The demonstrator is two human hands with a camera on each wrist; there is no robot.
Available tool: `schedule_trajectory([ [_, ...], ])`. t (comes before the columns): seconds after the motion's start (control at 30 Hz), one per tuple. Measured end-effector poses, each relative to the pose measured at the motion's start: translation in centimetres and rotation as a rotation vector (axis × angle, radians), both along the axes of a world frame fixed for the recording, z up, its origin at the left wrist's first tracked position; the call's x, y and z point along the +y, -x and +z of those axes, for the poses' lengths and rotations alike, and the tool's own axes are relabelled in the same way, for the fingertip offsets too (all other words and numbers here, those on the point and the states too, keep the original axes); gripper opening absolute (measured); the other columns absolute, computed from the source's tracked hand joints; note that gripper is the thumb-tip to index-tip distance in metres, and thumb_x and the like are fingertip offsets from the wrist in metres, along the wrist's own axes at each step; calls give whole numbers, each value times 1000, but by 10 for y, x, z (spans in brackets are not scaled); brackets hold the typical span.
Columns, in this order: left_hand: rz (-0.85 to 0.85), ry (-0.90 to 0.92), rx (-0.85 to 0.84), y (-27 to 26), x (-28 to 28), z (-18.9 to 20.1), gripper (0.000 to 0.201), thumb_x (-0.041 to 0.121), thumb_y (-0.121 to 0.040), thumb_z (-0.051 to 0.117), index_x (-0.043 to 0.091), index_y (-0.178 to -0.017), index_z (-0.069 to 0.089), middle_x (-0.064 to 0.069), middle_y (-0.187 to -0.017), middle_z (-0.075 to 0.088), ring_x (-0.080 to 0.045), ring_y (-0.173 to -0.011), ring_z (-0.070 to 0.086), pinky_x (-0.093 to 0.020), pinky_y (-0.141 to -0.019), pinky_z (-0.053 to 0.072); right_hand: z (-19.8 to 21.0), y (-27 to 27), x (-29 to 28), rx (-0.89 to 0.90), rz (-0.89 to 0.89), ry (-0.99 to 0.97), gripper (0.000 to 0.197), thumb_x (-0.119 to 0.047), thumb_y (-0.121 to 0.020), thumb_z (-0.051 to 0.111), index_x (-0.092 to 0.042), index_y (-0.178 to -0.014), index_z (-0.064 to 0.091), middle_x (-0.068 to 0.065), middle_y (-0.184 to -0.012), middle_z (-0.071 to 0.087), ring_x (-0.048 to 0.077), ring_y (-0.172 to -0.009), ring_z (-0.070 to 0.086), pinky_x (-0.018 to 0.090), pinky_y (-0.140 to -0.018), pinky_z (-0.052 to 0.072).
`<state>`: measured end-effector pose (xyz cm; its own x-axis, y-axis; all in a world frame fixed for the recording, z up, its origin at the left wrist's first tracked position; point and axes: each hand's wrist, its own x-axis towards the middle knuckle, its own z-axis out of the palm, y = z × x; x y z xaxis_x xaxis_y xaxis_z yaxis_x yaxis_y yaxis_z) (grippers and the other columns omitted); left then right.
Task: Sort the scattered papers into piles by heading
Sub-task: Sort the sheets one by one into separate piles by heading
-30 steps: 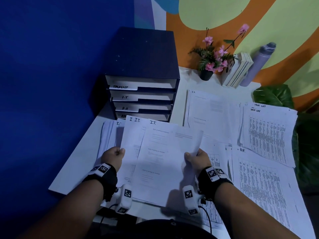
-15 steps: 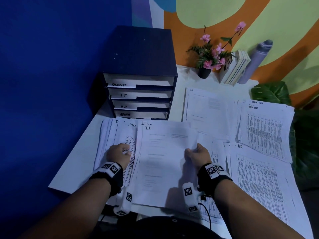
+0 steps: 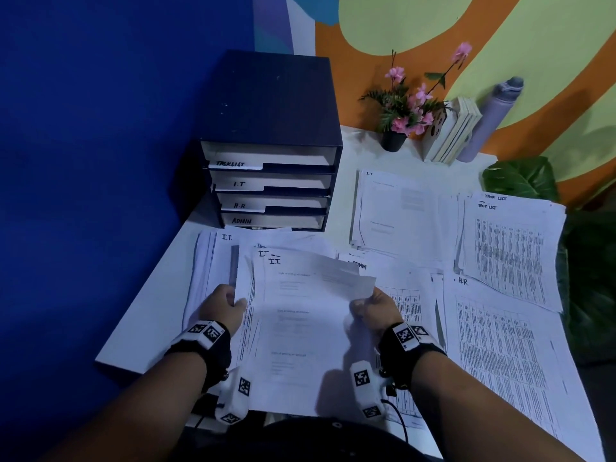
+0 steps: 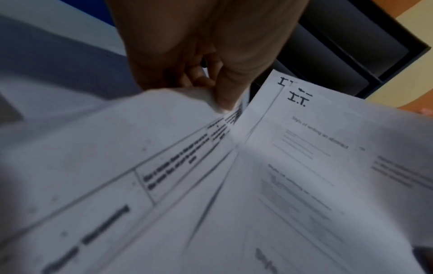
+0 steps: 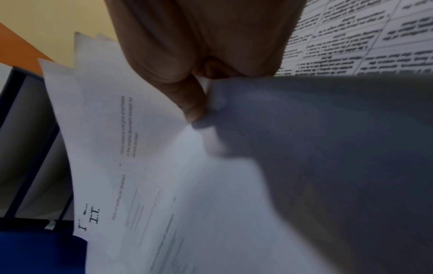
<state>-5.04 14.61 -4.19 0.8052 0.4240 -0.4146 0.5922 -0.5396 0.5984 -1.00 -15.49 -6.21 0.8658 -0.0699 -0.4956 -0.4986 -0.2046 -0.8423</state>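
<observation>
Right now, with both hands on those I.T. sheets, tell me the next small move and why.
Probably carry the I.T. sheets to the I.T. pile beside the tray organizer: left hand and right hand pinch their edges, and the headings match.

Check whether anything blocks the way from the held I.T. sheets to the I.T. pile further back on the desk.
Nothing visible does. Both hands hold the I.T. sheets above the desk; only flat papers, an ADMIN sheet among them, lie before the I.T. pile.
</observation>
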Motion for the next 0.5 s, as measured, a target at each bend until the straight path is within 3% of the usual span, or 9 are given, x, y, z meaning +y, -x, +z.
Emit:
schedule_trajectory([
  [0.1, 54, -13, -53, -2, 0, 8, 22, 14, -94, 52, 5, -115, 54, -14, -109, 61, -28, -91, 54, -30, -78, 42, -3, -4, -1, -12, -20, -19, 37, -10, -58, 59, -13, -93, 70, 15, -94, 74, 30, -86, 67, 46, -83, 55],
  [0.23, 230, 55, -140, -3, 15, 12, 29, 8, -91, 57, 6, -120, 54, -16, -114, 62, -32, -103, 57, -31, -83, 41, -8, -12, -8, -81, -99, -16, 29, -12, -57, 62, -21, -84, 70, 7, -84, 72, 26, -80, 62, 41, -74, 52],
  [0.33, 296, 113, -211, -3, 21, 16, 32, 4, -86, 65, 10, -115, 53, -12, -110, 62, -27, -92, 57, -29, -79, 42, 7, -14, -10, -99, -108, 9, 23, -5, -68, 66, -18, -87, 68, 10, -95, 73, 27, -88, 65, 44, -88, 52],
  [0.4, 301, 153, -247, -3, 23, 18, 40, -1, -83, 65, 13, -116, 48, -8, -108, 62, -24, -89, 58, -29, -77, 43, 11, -16, -13, -84, -121, -41, 27, 7, -75, 63, -18, -83, 70, 10, -92, 72, 26, -87, 63, 46, -89, 50],
  [0.5, 260, 184, -295, -3, 23, 14, 56, -11, -78, 60, 18, -121, 42, -8, -114, 60, -27, -99, 60, -31, -79, 46, 8, -17, -15, -92, -144, -41, 28, -4, -65, 64, -26, -79, 73, 6, -85, 72, 26, -85, 63, 52, -90, 50],
])
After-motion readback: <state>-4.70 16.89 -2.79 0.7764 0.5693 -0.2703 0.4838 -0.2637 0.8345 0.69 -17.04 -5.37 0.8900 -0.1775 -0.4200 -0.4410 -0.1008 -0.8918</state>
